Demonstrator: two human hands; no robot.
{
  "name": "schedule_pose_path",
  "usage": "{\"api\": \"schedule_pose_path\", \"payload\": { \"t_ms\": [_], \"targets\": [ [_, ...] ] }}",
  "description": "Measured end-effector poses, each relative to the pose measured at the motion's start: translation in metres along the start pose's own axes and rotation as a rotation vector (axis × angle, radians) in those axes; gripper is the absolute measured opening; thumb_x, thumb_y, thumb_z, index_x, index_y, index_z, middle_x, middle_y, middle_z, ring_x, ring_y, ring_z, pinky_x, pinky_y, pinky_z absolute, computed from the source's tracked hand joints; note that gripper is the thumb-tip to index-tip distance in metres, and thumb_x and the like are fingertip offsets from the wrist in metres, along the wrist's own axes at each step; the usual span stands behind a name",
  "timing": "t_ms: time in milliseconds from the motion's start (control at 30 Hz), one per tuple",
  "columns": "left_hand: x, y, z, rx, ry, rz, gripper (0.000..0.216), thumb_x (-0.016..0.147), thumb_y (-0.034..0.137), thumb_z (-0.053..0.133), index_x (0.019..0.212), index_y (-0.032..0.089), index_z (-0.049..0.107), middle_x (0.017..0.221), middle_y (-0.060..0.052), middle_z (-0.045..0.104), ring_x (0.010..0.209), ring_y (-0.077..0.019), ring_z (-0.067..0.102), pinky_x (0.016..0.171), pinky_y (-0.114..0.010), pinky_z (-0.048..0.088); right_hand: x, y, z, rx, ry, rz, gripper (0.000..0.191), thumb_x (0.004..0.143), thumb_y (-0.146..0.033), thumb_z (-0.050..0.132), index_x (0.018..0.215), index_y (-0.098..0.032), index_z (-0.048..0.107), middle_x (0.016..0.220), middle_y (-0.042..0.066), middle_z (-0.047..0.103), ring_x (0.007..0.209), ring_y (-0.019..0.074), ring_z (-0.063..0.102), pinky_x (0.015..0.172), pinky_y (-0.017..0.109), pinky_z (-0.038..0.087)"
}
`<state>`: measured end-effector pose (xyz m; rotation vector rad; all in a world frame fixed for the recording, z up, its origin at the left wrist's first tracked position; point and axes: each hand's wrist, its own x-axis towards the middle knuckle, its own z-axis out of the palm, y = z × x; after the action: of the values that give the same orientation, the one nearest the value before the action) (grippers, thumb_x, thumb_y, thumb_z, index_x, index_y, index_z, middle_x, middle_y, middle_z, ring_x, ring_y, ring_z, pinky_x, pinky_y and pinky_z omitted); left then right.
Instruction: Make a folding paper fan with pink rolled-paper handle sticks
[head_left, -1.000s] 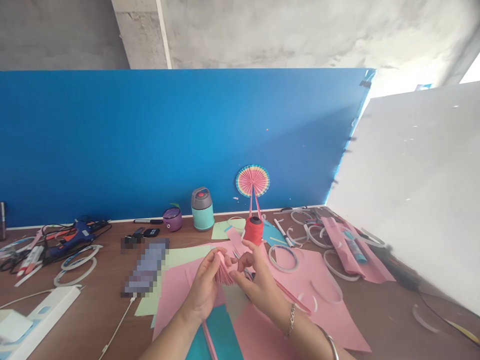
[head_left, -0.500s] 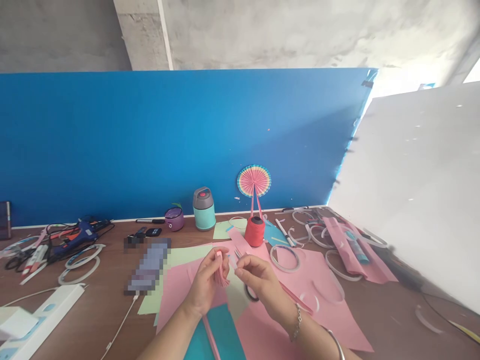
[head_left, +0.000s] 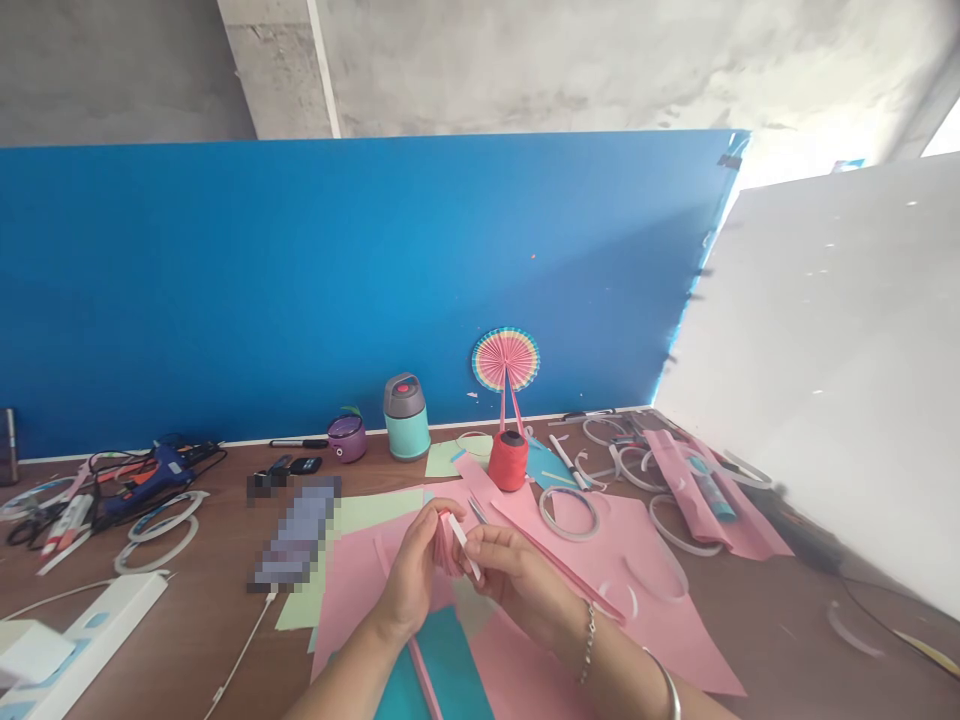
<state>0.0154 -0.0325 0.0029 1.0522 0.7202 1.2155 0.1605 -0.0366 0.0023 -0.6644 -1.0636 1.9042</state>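
My left hand [head_left: 409, 575] is closed around a small bundle of pleated pink paper [head_left: 445, 552]. My right hand [head_left: 517, 572] pinches a narrow white strip [head_left: 458, 530], which slants along the right side of the pleats. Whether the strip is stuck to the paper or only lies against it, I cannot tell. Below the hands are pink paper sheets [head_left: 517, 660] and a teal sheet [head_left: 450, 650] crossed by a thin pink strip [head_left: 424, 675]. The tip of some scissors [head_left: 477, 510] shows just beyond my right fingers, the rest hidden.
At the back stand a round paper fan [head_left: 506, 360], a red thread spool [head_left: 508, 463], a teal flask [head_left: 406, 425] and a purple cup [head_left: 346, 438]. Tape rolls [head_left: 570, 514] lie to the right. Leftward are a blurred-out phone [head_left: 296, 535], a glue gun [head_left: 161, 475] and a power strip [head_left: 90, 640].
My right hand has moved slightly left and closer to the left hand. The white strip, formerly between the hands, now lies against the pleated paper.
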Motion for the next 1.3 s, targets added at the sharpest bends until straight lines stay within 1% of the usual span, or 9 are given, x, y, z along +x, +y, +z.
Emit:
{"api": "schedule_pose_path", "payload": {
  "t_ms": [133, 267, 500, 633, 767, 933, 1067, 1300],
  "targets": [
    [0.000, -0.002, -0.001, 0.075, -0.001, 0.042, 0.034, 0.089, 0.048, 0.040, 0.092, 0.018, 0.057, 0.066, 0.001, 0.055, 0.055, -0.0124, 0.052, 0.059, -0.026, 0.040, 0.002, 0.003, -0.004, -0.011, 0.020, 0.015, 0.017, 0.075, -0.029, 0.069, 0.069, -0.015, 0.062, 0.069, 0.000, 0.051, 0.058, 0.0087, 0.034, 0.057, 0.023, 0.027],
    [-0.001, -0.004, -0.002, 0.116, 0.017, 0.061, 0.034, 0.089, 0.047, 0.041, 0.092, 0.018, 0.058, 0.069, 0.001, 0.056, 0.053, -0.0103, 0.048, 0.058, -0.025, 0.039, 0.003, 0.005, -0.006, -0.013, 0.041, 0.029, 0.019, 0.073, -0.030, 0.070, 0.066, -0.015, 0.061, 0.067, 0.000, 0.050, 0.058, 0.0092, 0.034, 0.058, 0.024, 0.027],
    [0.002, -0.006, -0.004, 0.157, -0.001, 0.077, 0.034, 0.089, 0.047, 0.040, 0.092, 0.018, 0.058, 0.074, 0.000, 0.056, 0.055, -0.0104, 0.049, 0.060, -0.026, 0.040, 0.003, 0.002, 0.000, -0.015, 0.046, 0.035, 0.016, 0.072, -0.027, 0.068, 0.065, -0.014, 0.061, 0.064, 0.000, 0.049, 0.057, 0.0094, 0.034, 0.058, 0.025, 0.028],
    [0.002, -0.007, -0.006, 0.176, -0.009, 0.080, 0.032, 0.089, 0.046, 0.040, 0.092, 0.019, 0.057, 0.072, 0.001, 0.055, 0.054, -0.0102, 0.049, 0.058, -0.025, 0.040, 0.002, 0.000, 0.002, -0.007, 0.050, 0.042, 0.015, 0.072, -0.026, 0.067, 0.065, -0.014, 0.061, 0.065, 0.000, 0.051, 0.056, 0.0099, 0.036, 0.058, 0.026, 0.030],
    [0.002, -0.007, -0.005, 0.203, -0.014, 0.073, 0.026, 0.086, 0.044, 0.047, 0.091, 0.020, 0.056, 0.071, 0.002, 0.053, 0.056, -0.0101, 0.051, 0.057, -0.024, 0.041, 0.002, -0.001, 0.004, -0.009, 0.063, 0.039, 0.014, 0.070, -0.026, 0.068, 0.065, -0.014, 0.061, 0.066, 0.001, 0.052, 0.060, 0.0109, 0.039, 0.058, 0.026, 0.030],
    [0.001, -0.006, -0.002, 0.242, 0.000, 0.070, 0.020, 0.082, 0.041, 0.054, 0.086, 0.021, 0.055, 0.070, 0.004, 0.052, 0.054, -0.0077, 0.050, 0.058, -0.022, 0.041, 0.001, -0.003, 0.006, -0.010, 0.079, 0.038, 0.016, 0.067, -0.028, 0.071, 0.065, -0.014, 0.063, 0.066, 0.001, 0.052, 0.061, 0.0117, 0.041, 0.060, 0.027, 0.031],
    [0.002, -0.006, 0.000, 0.259, 0.029, 0.069, 0.019, 0.083, 0.040, 0.052, 0.084, 0.021, 0.054, 0.071, 0.004, 0.051, 0.053, -0.0073, 0.049, 0.056, -0.022, 0.040, 0.001, -0.002, 0.007, -0.014, 0.094, 0.044, 0.016, 0.066, -0.028, 0.071, 0.064, -0.014, 0.062, 0.065, 0.001, 0.051, 0.061, 0.0116, 0.041, 0.060, 0.027, 0.031],
    [0.003, -0.006, 0.001, 0.281, 0.054, 0.065, 0.017, 0.084, 0.038, 0.049, 0.083, 0.022, 0.053, 0.071, 0.004, 0.050, 0.054, -0.0081, 0.049, 0.053, -0.021, 0.040, 0.002, 0.001, 0.005, -0.021, 0.074, 0.026, 0.014, 0.069, -0.025, 0.068, 0.063, -0.014, 0.062, 0.066, 0.002, 0.052, 0.063, 0.0120, 0.041, 0.061, 0.027, 0.030]
  ]
}}
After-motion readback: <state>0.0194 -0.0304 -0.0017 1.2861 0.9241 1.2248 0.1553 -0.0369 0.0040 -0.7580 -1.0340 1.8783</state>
